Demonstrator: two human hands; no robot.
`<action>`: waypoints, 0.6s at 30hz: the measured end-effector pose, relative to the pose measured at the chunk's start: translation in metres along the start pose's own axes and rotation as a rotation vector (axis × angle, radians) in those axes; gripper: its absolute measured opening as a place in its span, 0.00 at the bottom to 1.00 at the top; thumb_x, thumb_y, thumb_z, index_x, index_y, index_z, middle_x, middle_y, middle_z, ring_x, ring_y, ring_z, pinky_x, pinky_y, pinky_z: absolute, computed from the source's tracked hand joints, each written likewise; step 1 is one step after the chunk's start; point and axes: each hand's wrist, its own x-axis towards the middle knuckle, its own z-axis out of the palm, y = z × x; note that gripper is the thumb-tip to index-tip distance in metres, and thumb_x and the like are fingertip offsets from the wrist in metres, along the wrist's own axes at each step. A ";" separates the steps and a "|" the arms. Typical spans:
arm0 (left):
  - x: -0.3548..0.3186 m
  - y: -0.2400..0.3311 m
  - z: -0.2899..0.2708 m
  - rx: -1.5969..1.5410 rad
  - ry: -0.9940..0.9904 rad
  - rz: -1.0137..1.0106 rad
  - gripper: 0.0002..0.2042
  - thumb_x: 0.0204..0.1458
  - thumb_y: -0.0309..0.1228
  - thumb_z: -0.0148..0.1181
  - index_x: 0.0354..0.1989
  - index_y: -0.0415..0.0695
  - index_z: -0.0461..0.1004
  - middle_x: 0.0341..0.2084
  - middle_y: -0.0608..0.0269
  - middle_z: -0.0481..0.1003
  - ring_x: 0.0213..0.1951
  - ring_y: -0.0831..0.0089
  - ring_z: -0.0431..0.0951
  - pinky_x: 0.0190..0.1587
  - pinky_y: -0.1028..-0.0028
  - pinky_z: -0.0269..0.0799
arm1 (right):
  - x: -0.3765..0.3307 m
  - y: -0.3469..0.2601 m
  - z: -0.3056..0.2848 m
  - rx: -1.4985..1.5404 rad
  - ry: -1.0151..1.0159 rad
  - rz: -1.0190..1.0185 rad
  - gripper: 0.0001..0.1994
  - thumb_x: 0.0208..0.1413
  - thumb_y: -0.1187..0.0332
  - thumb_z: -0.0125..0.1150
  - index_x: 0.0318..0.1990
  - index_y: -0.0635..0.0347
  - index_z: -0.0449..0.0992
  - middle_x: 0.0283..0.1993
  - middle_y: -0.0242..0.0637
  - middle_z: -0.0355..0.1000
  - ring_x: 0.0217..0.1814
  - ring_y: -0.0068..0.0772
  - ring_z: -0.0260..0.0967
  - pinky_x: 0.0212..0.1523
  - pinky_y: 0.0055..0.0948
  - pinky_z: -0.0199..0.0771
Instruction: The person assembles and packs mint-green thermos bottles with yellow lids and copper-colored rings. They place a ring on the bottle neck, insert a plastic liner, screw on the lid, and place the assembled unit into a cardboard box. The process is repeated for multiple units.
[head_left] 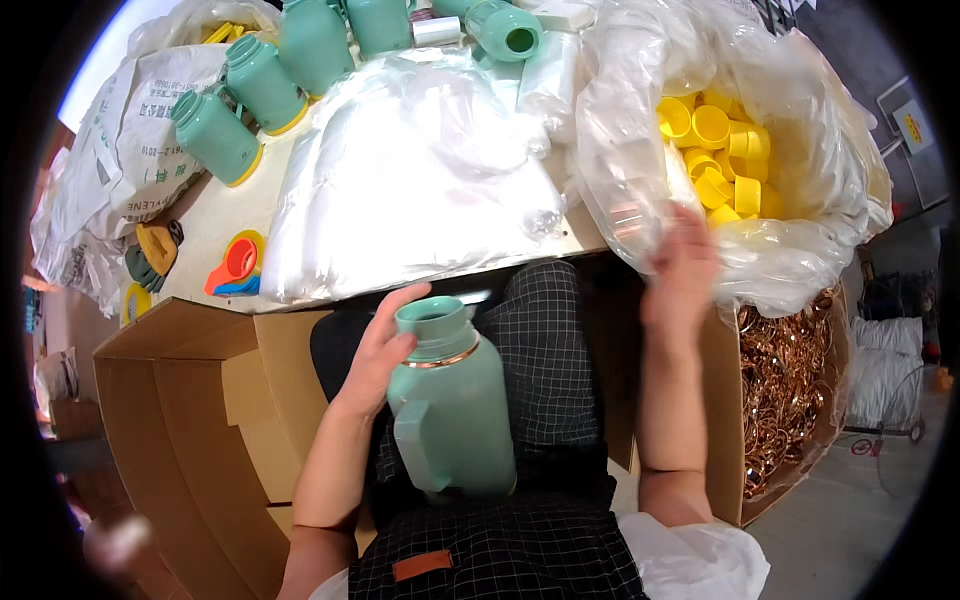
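A green thermos jug [455, 410] with a side handle stands upright on my lap, its mouth uncovered. A thin copper-coloured ring circles the base of its neck. My left hand [380, 350] grips the neck from the left, thumb in front and a finger reaching behind the rim. Off to the right, my right hand [685, 245] is smeared by motion at the near edge of a clear plastic bag [625, 130] of yellow caps [712, 128]. A faint copper-toned streak shows just left of its fingers, too blurred to name.
Clear plastic bags [410, 190] lie on the table before me. More green jugs [215, 135] stand at the back left, near red and blue round pieces [238, 262]. An open carton [180, 400] is at my left; a box of copper-coloured rings [785, 390] is at my right.
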 end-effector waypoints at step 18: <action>0.027 0.109 0.123 1.206 -0.544 0.549 0.30 0.41 0.43 0.72 0.54 0.46 0.72 0.56 0.53 0.73 0.52 0.58 0.77 0.57 0.60 0.71 | -0.089 0.022 -0.055 0.478 -0.739 0.982 0.43 0.64 0.33 0.42 0.72 0.61 0.53 0.70 0.49 0.61 0.65 0.47 0.69 0.54 0.48 0.79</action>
